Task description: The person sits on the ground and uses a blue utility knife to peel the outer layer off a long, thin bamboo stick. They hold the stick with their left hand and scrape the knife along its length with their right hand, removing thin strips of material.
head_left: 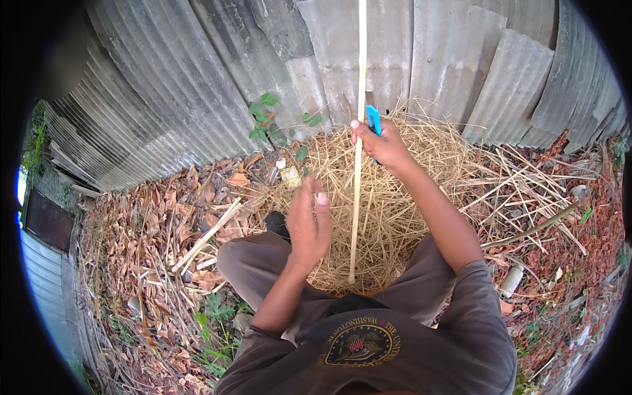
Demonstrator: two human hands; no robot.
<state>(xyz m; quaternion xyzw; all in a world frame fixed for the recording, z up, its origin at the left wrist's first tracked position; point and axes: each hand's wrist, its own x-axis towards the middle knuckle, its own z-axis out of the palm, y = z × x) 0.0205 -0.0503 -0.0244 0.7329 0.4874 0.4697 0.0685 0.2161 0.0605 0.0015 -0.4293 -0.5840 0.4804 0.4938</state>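
Observation:
My right hand [384, 145] grips a long pale bamboo strip [359, 79] together with a blue-handled knife [373, 120]. The strip runs from near my lap up past the top of the view. My left hand [308, 222] hovers with fingers apart just left of the strip's lower part, not touching it and holding nothing. Below both hands lies a heap of thin straw-coloured shavings [388, 217].
A corrugated metal fence [197, 79] stands behind the heap, with a small green plant [266, 122] at its foot. Dry brown leaves [164, 217] cover the ground on the left. Loose split bamboo sticks [526, 191] lie on the right, and my knees frame the heap.

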